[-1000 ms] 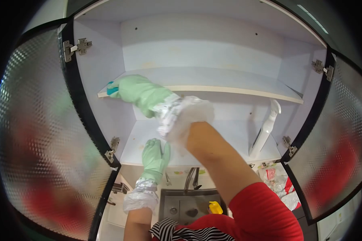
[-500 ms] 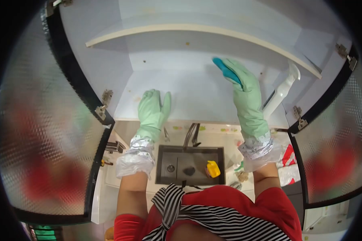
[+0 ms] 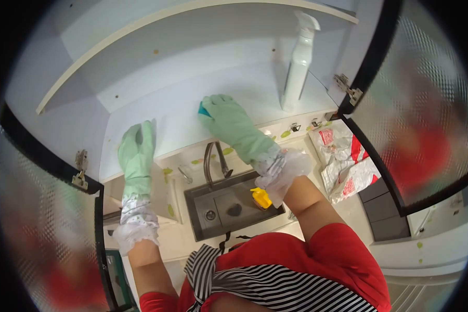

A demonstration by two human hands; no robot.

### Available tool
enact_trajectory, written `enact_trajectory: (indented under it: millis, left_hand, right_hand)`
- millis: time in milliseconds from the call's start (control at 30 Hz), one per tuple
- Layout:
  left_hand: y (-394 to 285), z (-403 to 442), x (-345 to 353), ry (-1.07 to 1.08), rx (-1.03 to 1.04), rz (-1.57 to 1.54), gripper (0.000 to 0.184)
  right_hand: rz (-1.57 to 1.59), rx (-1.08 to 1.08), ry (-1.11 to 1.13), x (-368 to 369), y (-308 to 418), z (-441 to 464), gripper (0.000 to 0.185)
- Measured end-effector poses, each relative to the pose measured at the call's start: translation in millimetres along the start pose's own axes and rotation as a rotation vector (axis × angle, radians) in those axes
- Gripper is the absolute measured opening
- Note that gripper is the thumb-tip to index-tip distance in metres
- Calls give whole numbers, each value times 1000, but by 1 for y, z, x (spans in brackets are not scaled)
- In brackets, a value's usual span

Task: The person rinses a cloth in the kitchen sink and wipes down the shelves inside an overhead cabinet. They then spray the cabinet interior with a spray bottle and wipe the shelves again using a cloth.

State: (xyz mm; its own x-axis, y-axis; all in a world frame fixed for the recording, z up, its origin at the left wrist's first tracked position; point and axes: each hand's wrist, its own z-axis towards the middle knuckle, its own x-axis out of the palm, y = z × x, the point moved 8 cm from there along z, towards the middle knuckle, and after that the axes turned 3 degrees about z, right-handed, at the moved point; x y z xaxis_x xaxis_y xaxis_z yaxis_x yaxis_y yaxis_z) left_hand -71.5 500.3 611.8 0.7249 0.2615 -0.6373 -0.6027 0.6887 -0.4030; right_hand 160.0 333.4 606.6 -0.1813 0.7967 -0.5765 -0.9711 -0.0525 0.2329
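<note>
Both hands wear pale green rubber gloves with frilled white plastic cuffs. My left hand [image 3: 135, 151] lies at the front of the white cabinet floor [image 3: 164, 125], on the left, with its fingers stretched out and nothing in them. Further right, my right hand [image 3: 229, 119] presses a teal cleaning cloth [image 3: 203, 110] onto the same surface. Only a corner of the cloth shows past the glove; the rest is hidden under the hand. To the right of that hand, a white spray bottle [image 3: 299, 67] stands upright on the cabinet floor.
A curved-looking shelf [image 3: 192, 7] spans the cabinet above. Textured glass doors [image 3: 52, 223] with black frames stand open on both sides. Below are a grey sink [image 3: 208, 197] with a faucet [image 3: 208, 164], a yellow container [image 3: 261, 198] and red-and-white plastic bags [image 3: 343, 161] on the counter.
My right hand has moved the cloth left and down onto the cabinet floor. My left hand stays near the front edge. The camera view has turned and shifted right, showing the spray bottle fully.
</note>
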Motion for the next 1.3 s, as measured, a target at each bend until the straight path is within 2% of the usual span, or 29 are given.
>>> enact_trajectory:
  millis: [100, 133, 200, 267, 400, 500, 533, 600, 700, 800, 900, 1000, 1200, 1267, 1300]
  left_hand:
    - [-12, 8, -4, -29, -237, -224, 65]
    - [-41, 10, 0, 26, -173, -314, 68]
    - [-145, 3, 2, 142, -56, -492, 76]
    - [-229, -10, 20, 374, -41, -675, 89]
    - [-331, -11, 87, 514, 34, -851, 100]
    - [-383, -5, 91, 496, 54, -742, 90]
    - [-391, 0, 102, 462, 67, -752, 81]
    - [-392, 8, 145, 397, 90, -771, 65]
    - [-393, 14, 163, 334, 42, -734, 41]
    - [-389, 22, 170, 405, 0, -714, 33]
    - [-374, 26, 157, 408, -33, -739, 32]
    - [-339, 36, 148, 415, -179, -915, 44]
    - [-249, 79, 109, 212, -388, -1181, 39]
    - [-222, 74, 86, 167, -434, -1276, 36]
    - [-194, 83, 85, 155, -406, -1207, 36]
  right_hand:
    - [18, 29, 3, -2, -2, -2, 24]
    - [25, 35, 4, -2, -2, -2, 24]
    - [15, 14, -23, 4, -6, -3, 25]
    - [9, -11, -38, 9, -11, -4, 25]
    - [27, 1, -57, 9, -11, -12, 25]
    - [49, 44, -62, 6, -12, -15, 25]
    - [52, 58, -61, 6, -11, -16, 25]
    - [65, 82, -66, 10, -12, -17, 25]
    - [85, 113, -70, 14, -13, -16, 24]
    - [112, 154, -85, 17, -15, -16, 24]
    - [136, 194, -98, 19, -16, -17, 24]
    - [166, 256, -122, 25, -21, -20, 24]
    - [241, 370, -226, 30, -42, -17, 24]
    - [205, 293, -143, 18, -33, -15, 22]
    - [168, 220, -70, 7, -21, -13, 21]
